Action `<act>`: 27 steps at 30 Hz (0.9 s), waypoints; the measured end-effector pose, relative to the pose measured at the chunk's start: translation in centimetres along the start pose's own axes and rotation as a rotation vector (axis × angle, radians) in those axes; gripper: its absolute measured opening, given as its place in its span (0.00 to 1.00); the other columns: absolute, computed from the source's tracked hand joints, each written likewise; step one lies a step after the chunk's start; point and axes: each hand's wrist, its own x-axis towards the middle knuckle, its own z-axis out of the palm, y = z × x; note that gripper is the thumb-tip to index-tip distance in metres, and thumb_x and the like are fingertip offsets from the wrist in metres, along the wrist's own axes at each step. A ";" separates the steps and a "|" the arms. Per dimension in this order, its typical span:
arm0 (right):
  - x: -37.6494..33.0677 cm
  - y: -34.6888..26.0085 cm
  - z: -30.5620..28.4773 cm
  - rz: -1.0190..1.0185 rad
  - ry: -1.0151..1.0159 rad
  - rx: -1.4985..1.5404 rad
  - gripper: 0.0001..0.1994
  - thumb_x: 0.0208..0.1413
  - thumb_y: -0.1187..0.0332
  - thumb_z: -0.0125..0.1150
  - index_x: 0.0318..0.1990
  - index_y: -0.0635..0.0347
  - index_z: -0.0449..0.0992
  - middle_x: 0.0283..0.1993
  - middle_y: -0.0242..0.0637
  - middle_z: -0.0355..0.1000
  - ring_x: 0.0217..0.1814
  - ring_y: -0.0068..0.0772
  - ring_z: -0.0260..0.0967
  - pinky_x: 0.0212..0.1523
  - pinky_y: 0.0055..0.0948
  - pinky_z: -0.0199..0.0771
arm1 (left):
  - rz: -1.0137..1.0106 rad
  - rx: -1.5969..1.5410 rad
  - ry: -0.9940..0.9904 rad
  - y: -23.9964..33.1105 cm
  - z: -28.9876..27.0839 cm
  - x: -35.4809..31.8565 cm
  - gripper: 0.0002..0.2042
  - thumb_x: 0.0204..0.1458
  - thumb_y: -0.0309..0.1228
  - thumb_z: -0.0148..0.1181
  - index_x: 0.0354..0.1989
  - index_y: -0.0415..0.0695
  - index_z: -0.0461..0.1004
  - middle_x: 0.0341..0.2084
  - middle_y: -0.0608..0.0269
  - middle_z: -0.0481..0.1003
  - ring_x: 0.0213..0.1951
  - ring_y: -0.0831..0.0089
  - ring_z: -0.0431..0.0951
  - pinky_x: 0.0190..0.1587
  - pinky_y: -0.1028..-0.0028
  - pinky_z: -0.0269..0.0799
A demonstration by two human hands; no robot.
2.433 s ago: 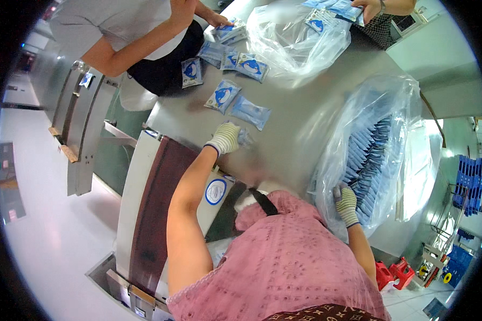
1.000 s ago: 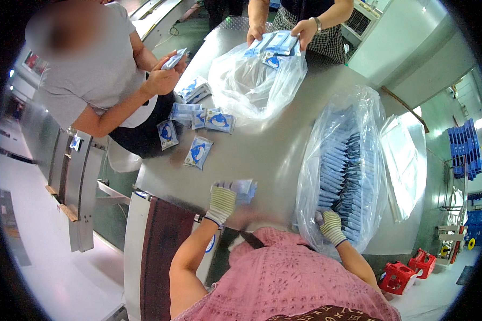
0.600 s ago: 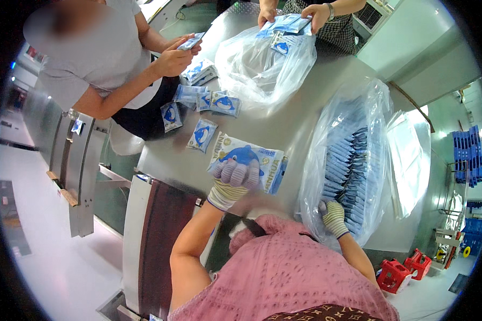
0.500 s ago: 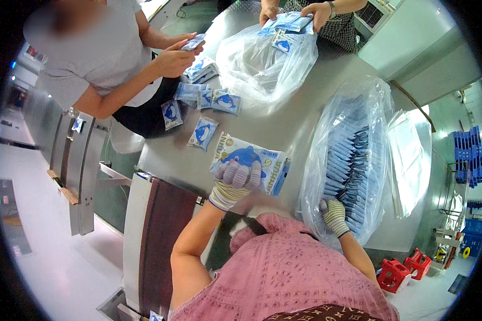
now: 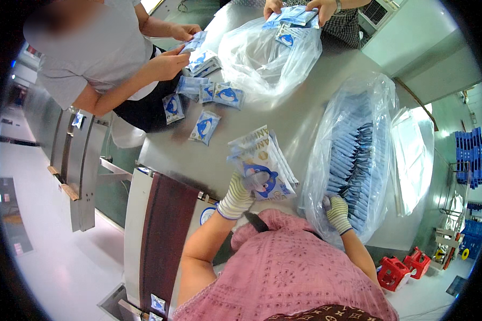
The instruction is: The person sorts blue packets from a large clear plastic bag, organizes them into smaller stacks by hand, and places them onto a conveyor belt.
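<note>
My left hand [image 5: 241,197], in a striped knit glove, grips a small stack of flat white-and-blue packets [image 5: 270,168] printed with a blue whale. The stack is tilted and slightly fanned; some of my fingers are hidden by it. To the right stands a large clear plastic bag [image 5: 313,182], open at the top. Tight rows of similar blue packets [image 5: 345,144] fill it. My right hand [image 5: 336,212], gloved alike, is closed at the bag's near edge beside the rows, with its fingertips partly hidden.
Loose packets [image 5: 204,127] lie at the table's left. One co-worker's hands [image 5: 171,61] hold packets there; another's hands [image 5: 318,9] hold packets over a second clear bag [image 5: 300,64]. White plastic sheets [image 5: 412,160] lie at right. A dark red conveyor belt [image 5: 168,235] ends near my left arm.
My left hand has gone from lying over the packets to gripping them from the near left side. The stack is turned and tilted. My right hand stays at the bag.
</note>
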 end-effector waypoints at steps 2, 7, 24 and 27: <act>0.0 0.2 0.1 0.011 -0.017 -0.012 0.21 0.57 0.53 0.41 0.43 0.61 0.74 0.41 0.52 0.72 0.44 0.52 0.69 0.46 0.43 0.67 | -0.167 -0.121 -0.002 0.1 -0.8 -0.3 0.25 0.42 0.31 0.66 0.51 0.43 0.66 0.40 0.62 0.73 0.42 0.67 0.75 0.45 0.67 0.74; 0.5 -0.5 -1.0 -0.144 0.472 0.171 0.15 0.55 0.65 0.49 0.47 0.61 0.70 0.40 0.46 0.69 0.41 0.45 0.68 0.45 0.39 0.67 | -0.267 -0.472 -0.079 -0.3 0.6 -0.7 0.25 0.43 0.36 0.66 0.51 0.44 0.66 0.40 0.61 0.74 0.41 0.68 0.76 0.45 0.67 0.75; 1.2 -16.4 -11.6 -0.121 0.035 0.995 0.32 0.38 0.66 0.74 0.49 0.69 0.63 0.40 0.41 0.70 0.41 0.28 0.68 0.41 0.24 0.71 | -0.074 0.130 -0.078 -6.0 3.3 -0.2 0.29 0.54 0.48 0.53 0.56 0.39 0.60 0.48 0.58 0.67 0.48 0.69 0.70 0.51 0.70 0.68; 1.3 -16.2 -12.9 0.041 -0.042 1.440 0.27 0.43 0.64 0.69 0.49 0.66 0.65 0.42 0.36 0.70 0.43 0.26 0.68 0.46 0.25 0.69 | -0.189 -0.176 -0.028 -5.8 4.2 -0.2 0.26 0.53 0.42 0.57 0.55 0.39 0.61 0.46 0.59 0.69 0.46 0.71 0.71 0.49 0.71 0.70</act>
